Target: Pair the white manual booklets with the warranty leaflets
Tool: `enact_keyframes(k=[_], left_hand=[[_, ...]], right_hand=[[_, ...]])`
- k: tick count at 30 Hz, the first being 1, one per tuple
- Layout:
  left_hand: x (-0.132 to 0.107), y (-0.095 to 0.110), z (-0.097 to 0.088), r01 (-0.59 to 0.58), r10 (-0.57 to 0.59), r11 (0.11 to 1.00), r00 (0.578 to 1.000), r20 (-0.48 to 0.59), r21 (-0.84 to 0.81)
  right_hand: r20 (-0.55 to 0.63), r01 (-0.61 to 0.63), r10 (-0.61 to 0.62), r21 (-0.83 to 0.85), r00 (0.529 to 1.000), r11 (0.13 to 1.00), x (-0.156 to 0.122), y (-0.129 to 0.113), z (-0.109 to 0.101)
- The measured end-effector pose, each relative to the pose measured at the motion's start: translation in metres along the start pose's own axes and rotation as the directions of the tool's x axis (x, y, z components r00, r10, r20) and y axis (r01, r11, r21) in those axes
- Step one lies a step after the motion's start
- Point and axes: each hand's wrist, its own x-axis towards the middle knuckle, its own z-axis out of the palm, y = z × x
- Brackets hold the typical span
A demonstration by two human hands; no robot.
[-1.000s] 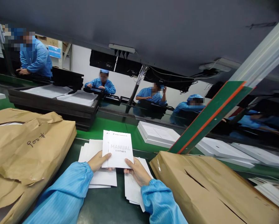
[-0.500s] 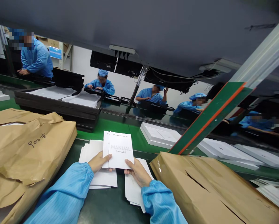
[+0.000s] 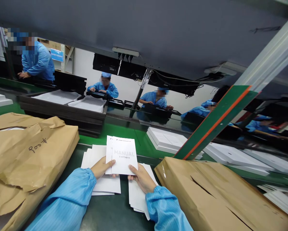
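Two or more white manuals overlap in front of me, the top one printed "MANUAL". My left hand pinches their left side, thumb on top near the lower edge. At the lower right corner, my right hand grips the top manual between thumb and fingers. Beneath my left hand lies a fanned stack of white booklets. Another pile of white booklets is under my right hand and partly hidden by it.
A torn brown paper package stands on the left, another brown package on the right. Beyond are a dark tray with white sheets, white boxes on a green belt, and a slanted post. Several co-workers sit or stand across.
My hands and the manuals stay nearly still. The dark tray and white boxes across the belt have shifted slightly to the right. A co-worker opposite has lowered a raised hand.
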Motion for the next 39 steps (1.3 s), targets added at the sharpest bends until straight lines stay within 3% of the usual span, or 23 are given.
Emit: enact_keyframes(k=[39], left_hand=[[0.0027, -0.0041, -0.0005, 0.002, -0.002, 1.000, 1.000, -0.017, 0.020]], right_hand=[[-0.007, 0.009, -0.009, 0.008, 1.000, 1.000, 0.0011, 0.0010, -0.0002]])
